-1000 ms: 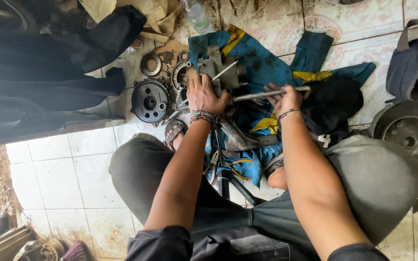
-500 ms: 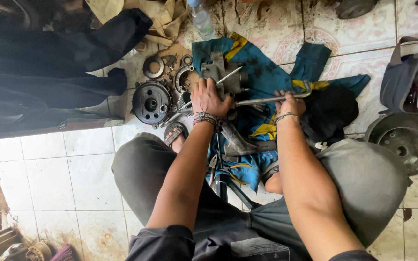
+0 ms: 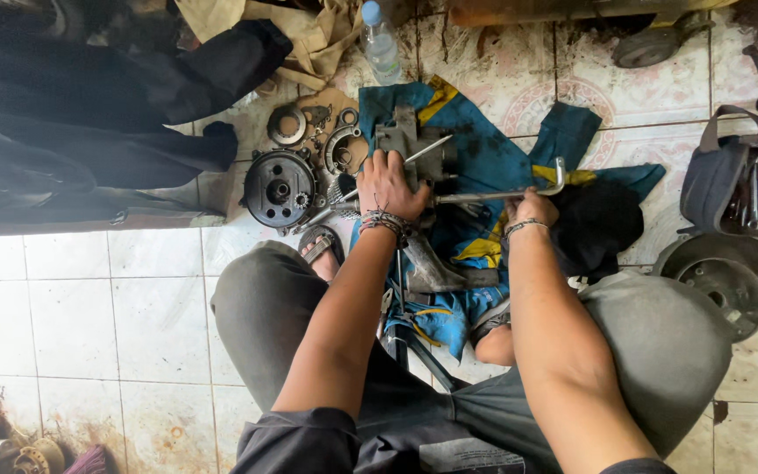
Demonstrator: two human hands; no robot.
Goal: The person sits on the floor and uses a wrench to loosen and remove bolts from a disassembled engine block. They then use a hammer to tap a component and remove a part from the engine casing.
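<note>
Steel is catching light along the long wrench [image 3: 493, 195] lying across the upper middle of the frame, over the blue cloth [image 3: 475, 149]. The right hand [image 3: 532, 209] is clenching its shaft near the bent end, while the left hand [image 3: 389, 186] is gripping the grey metal housing [image 3: 410, 140] at the tool's other end. If the wrench slips off its seat under force, knuckles could be striking the housing or the round clutch part [image 3: 279, 188] just left of it. Stained tiles [image 3: 107, 298] are spreading below; a bottle [image 3: 381, 44] is standing near the top edge.
</note>
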